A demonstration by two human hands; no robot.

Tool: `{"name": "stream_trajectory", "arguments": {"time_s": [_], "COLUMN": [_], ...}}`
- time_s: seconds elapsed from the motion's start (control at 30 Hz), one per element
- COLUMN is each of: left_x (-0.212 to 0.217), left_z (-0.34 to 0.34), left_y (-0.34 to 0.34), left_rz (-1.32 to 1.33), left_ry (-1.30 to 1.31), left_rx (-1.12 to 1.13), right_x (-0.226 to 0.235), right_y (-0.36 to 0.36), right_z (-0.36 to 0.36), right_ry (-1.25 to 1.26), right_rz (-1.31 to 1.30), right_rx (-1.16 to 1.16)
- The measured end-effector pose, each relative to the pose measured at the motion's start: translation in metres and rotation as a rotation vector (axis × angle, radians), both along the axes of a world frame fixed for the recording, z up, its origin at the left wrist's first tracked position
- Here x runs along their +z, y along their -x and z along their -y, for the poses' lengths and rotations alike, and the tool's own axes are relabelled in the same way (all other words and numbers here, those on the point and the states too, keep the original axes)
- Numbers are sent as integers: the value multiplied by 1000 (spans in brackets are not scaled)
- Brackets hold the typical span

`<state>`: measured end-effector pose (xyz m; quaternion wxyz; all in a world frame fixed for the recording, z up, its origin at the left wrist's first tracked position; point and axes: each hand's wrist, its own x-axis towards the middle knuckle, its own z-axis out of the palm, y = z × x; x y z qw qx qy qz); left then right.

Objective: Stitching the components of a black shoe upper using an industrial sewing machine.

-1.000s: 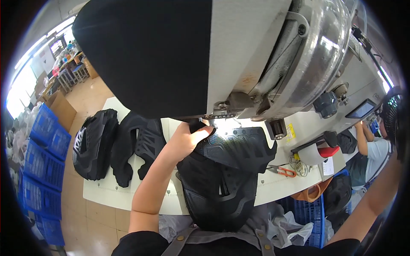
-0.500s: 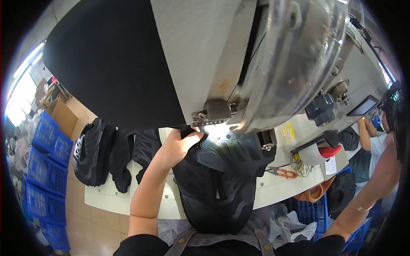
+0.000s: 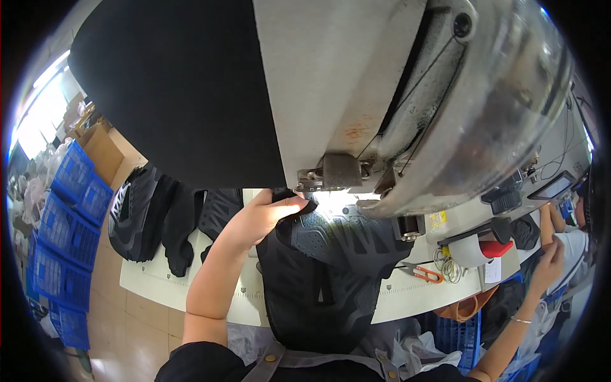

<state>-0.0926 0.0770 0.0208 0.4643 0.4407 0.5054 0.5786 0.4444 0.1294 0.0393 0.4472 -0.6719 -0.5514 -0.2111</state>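
Note:
A black shoe upper (image 3: 324, 286) with ribbed overlays lies under the head of a sewing machine (image 3: 337, 83), its lower end hanging over the front table edge toward my lap. My left hand (image 3: 264, 216) pinches the upper's dark edge between thumb and fingers, just left of the lit needle area. The needle itself is hidden behind the presser parts and glare. Away from the work, my right hand (image 3: 547, 266) is raised at the far right, wearing a bracelet; its fingers are too small and blurred to read.
More black uppers (image 3: 137, 213) lie at the table's left. Orange-handled snips (image 3: 425, 274), a cord coil (image 3: 450, 267) and a red-and-white object (image 3: 493, 248) sit at the right. Blue crates (image 3: 67, 242) stack on the left floor. Another person (image 3: 573, 248) works at far right.
My right hand has come down and inward from the far right. My left hand keeps its pinch on the upper. The whole view has shifted slightly.

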Motion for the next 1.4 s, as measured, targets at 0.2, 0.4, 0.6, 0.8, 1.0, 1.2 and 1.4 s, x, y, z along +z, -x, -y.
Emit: {"name": "stream_trajectory", "arguments": {"time_s": [0.2,0.4,0.6,0.8,1.0,1.2,1.4], "left_x": [-14,-11,-11,-11,-9,-6,-8], "left_z": [-1,-8,-6,-5,-8,-2,-7], "left_y": [19,11,9,10,5,8,3], "left_rz": [-60,-29,35,46,52,38,-17], "left_ry": [-103,-3,-2,-8,63,180,-8], "left_rx": [-122,-134,-117,-122,-18,-23,-51], "right_x": [-13,3,-2,-18,-19,-46,-27], "right_y": [209,308,321,319,307,175,-41], "right_z": [33,-12,-38,-54,-34,-1,-60], "right_ry": [-96,-124,-81,-242,-148,-331,-429], "right_rz": [243,118,91,418,494,222,-329], "right_rx": [794,1045,1376,1395,1219,770,83]}}
